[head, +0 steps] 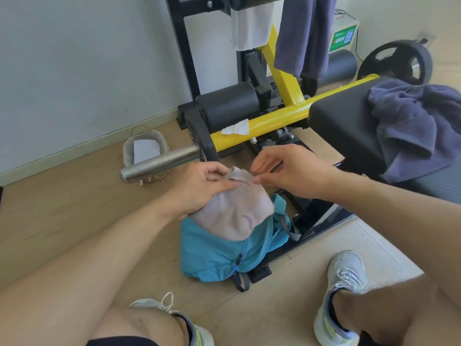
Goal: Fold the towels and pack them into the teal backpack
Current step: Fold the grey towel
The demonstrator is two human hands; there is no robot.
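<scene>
The teal backpack (212,253) lies on the wooden floor between my feet, against the bench's base. Over its top hangs a pale pink towel (237,211), held up at its upper edge. My left hand (199,186) pinches that edge between thumb and fingers. Just right of it, my right hand (291,171) hovers with fingers extended, its thumb tip close to the towel's corner; contact cannot be told. A dark blue towel (414,131) lies crumpled on the black bench pad. Another dark blue towel (304,33) and a white towel (252,26) hang from the machine's top bar.
A yellow and black gym machine (274,116) stands ahead, its steel bar end (159,161) jutting left near my left hand. A small lined basket (144,151) sits by the wall. A weight plate (399,61) is at the back right. A white wipe (237,127) lies on the yellow beam.
</scene>
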